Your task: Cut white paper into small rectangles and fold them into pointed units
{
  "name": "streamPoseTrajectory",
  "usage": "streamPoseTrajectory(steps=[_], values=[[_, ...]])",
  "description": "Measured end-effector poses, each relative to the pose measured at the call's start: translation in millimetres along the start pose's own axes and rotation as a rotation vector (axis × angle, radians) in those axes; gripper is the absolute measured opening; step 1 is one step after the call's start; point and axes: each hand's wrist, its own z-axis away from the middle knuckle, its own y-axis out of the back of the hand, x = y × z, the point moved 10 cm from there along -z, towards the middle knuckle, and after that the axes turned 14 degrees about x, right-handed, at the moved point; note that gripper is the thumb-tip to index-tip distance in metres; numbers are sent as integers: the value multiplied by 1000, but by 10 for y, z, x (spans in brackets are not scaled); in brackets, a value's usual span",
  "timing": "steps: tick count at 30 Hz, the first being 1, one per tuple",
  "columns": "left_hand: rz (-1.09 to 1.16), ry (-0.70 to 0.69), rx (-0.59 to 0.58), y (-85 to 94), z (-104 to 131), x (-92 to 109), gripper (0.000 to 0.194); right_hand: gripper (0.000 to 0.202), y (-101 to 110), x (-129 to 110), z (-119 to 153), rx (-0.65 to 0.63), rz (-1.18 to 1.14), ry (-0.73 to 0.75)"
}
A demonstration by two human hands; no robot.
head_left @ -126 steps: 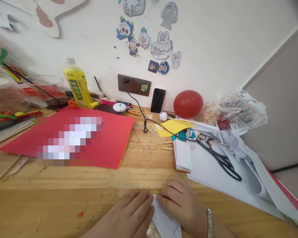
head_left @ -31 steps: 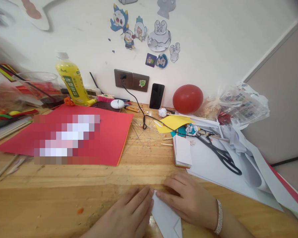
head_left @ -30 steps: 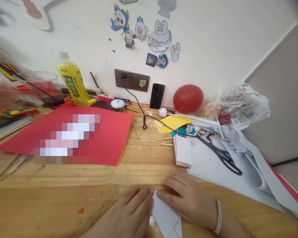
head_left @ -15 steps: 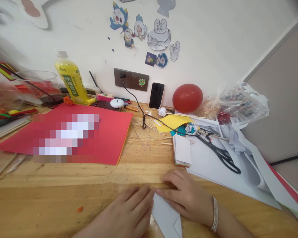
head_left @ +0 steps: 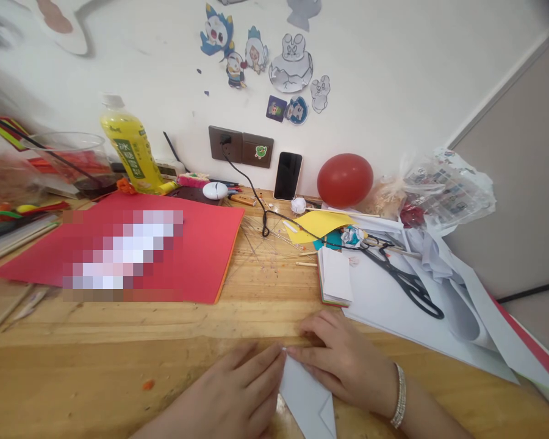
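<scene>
Item one: folded white paper [head_left: 304, 393], a narrow piece tapering to a point, flat on the wooden counter [head_left: 187, 378] at the near edge of view, tip pointing away from the person; a crease line shows near its lower right corner.

Left hand [head_left: 242, 384]: fingers together, laid along the paper's left edge, probably to steady it. Right hand [head_left: 354, 366], wearing a sparkling bracelet [head_left: 399, 396]: fingertips at the tip and right edge, seemingly to keep the narrow end aligned. Both grips are in contact with the paper; whether they pinch or merely press it, one cannot tell.

Beyond: small paper pad [head_left: 336, 277], beside the hands' working spot; black scissors [head_left: 405, 280], lying on loose white sheets [head_left: 375, 305]; red card [head_left: 205, 256], flat, to the left. Along the wall [head_left: 393, 73]: yellow drink bottle [head_left: 132, 149], upright; smartphone [head_left: 288, 175], propped, likely for support; red balloon [head_left: 345, 180].

Changes against the earliest frame: the right forefinger reaches straighter towards the tip, and the fingertips of both hands sit closer together there. Pad, scissors and card keep their places; the view has shifted slightly.
</scene>
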Motion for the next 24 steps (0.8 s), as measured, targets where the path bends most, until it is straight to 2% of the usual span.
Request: streamPoseTrajectory(steps=[8,16,24], values=[[-32,-40,-9,16,9,59,41,19,-4,8,7,13,-49,-30],[68,-22,-41,-10,-62,5,32,21,7,21,-2,-42,-50,-28],[52,-12,-51,-3,-25,-1,32,20,86,50,7,-70,-108,-58]])
